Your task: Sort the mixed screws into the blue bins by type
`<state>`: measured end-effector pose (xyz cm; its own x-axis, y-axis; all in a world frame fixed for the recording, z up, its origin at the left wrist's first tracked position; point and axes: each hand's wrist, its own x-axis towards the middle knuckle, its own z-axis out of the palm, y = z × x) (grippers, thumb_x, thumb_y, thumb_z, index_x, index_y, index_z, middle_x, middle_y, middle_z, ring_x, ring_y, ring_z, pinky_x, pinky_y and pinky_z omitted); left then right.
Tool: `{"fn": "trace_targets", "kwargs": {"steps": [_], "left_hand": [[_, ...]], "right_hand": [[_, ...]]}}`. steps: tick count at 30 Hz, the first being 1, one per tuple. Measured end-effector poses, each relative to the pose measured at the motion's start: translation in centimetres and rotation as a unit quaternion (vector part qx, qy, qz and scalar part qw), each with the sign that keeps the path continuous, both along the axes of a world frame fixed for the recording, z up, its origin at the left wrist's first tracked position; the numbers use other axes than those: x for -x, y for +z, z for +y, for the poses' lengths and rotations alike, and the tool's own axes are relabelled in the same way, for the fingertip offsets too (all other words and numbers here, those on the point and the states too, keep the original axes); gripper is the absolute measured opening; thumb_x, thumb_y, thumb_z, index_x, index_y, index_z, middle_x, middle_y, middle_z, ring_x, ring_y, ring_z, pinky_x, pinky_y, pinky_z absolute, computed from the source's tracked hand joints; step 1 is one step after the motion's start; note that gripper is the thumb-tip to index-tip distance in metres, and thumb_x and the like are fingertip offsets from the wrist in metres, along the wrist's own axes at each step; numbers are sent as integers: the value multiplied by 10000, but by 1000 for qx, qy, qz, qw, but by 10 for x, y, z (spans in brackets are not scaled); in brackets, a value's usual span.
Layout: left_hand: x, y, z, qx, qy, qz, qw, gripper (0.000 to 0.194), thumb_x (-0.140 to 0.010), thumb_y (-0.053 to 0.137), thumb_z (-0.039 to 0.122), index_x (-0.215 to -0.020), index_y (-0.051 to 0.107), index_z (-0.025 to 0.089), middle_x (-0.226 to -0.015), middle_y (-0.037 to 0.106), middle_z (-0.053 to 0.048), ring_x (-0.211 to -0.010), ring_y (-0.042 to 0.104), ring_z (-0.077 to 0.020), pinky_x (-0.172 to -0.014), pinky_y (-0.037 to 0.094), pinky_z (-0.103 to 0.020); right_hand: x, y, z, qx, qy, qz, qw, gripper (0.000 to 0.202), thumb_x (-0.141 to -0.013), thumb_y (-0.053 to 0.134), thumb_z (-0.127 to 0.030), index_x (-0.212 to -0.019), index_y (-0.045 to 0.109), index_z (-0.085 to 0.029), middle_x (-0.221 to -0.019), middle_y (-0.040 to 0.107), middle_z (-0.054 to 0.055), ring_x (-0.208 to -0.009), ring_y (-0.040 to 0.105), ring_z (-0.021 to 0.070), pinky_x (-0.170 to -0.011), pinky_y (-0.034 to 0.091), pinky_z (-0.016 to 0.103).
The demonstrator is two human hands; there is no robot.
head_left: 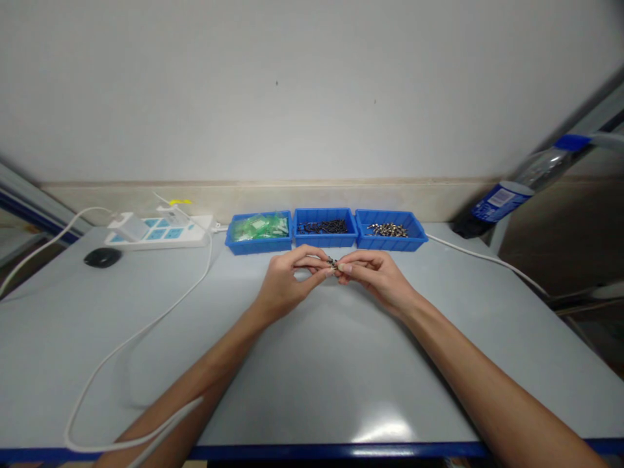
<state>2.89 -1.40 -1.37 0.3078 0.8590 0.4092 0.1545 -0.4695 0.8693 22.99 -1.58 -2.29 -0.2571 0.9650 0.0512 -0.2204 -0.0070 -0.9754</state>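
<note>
My left hand [292, 278] and my right hand [383, 273] meet fingertip to fingertip above the table, just in front of the blue bins. Between them is a small dark metal part [332, 262], pinched by thumb and fingers of both hands. Whether it is one piece or two joined pieces cannot be made out, as the fingertips cover most of it. Behind the hands, the middle blue bin [322, 242] has small black screw-like parts [331, 226] in it. Small shiny metal parts [390, 230] lie in the right blue bin [390, 244].
Green-and-clear plastic packets [260, 225] fill the left blue bin [260, 247]. Further left are a white power strip [195, 235] with plugged-in adapters and a black mouse [102, 257]. A white cable [141, 333] loops across the table and over my left forearm. A bottle [502, 201] leans at the right.
</note>
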Motion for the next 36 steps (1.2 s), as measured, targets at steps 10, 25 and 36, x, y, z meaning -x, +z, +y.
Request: {"fn": "trace_targets", "kwargs": {"steps": [10,25,36], "left_hand": [[-1,0,-1,6,-21,-3,1000,179,-872,707,285,-990,666,156,-906,776,-63,-851,761,-189,-770,614,-263],[16,-29,15,-200,-12,303,932,175,-907,581,97,-978,724,169,-1035,756,-83,-986,680,-230,-914,555,-378],[14,-25,15,-155,9,277,948,150,-872,614,62,-947,698,160,-915,719,-75,-847,682,-201,-803,551,-328]], "right_hand": [[1,4,-2,-13,-1,1,1000,179,-734,833,-392,-765,809,-217,-760,777,52,-656,689,166,-674,543,310],[-11,4,11,10,-339,15,941,207,-747,699,-265,-920,784,-189,-1022,777,82,-716,715,163,-628,544,279],[-6,6,8,6,-314,10,949,199,-732,691,-245,-902,776,-189,-983,777,80,-661,693,151,-594,514,275]]}}
